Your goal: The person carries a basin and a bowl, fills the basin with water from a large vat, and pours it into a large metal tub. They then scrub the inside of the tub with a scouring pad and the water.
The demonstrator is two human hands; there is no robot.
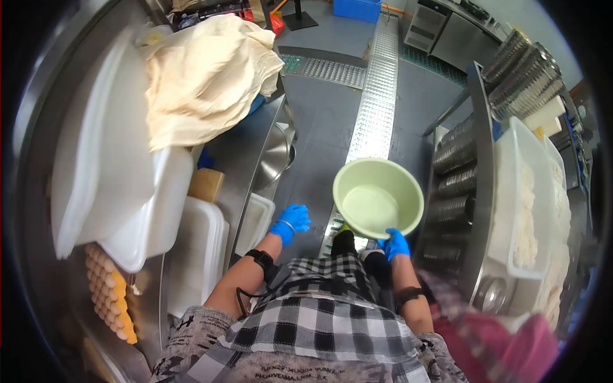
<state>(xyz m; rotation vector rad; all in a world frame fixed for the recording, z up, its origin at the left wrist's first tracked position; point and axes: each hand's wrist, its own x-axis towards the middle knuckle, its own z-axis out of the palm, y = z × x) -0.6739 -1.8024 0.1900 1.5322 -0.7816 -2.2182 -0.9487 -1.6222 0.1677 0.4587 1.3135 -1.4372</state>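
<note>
A pale green round basin (377, 199) is held in front of my legs, its open top facing up. My right hand (395, 244), in a blue glove, is closed on the near right part of its rim. Nothing shows inside the basin. To the left, my left hand (291, 223), also gloved in blue, is apart from the basin and holds nothing. Its fingers are loosely spread, beside the steel counter with a white tub (255, 225) on its lower level.
At left are white plastic tubs (153, 204), a cream cloth (211, 76) and an egg tray (110, 293). A rack at right holds metal pans (454, 175) and a clear bin of white powder (525, 223). A metal drain cover (373, 115) runs along the floor. Someone in pink (504, 345) is close at lower right.
</note>
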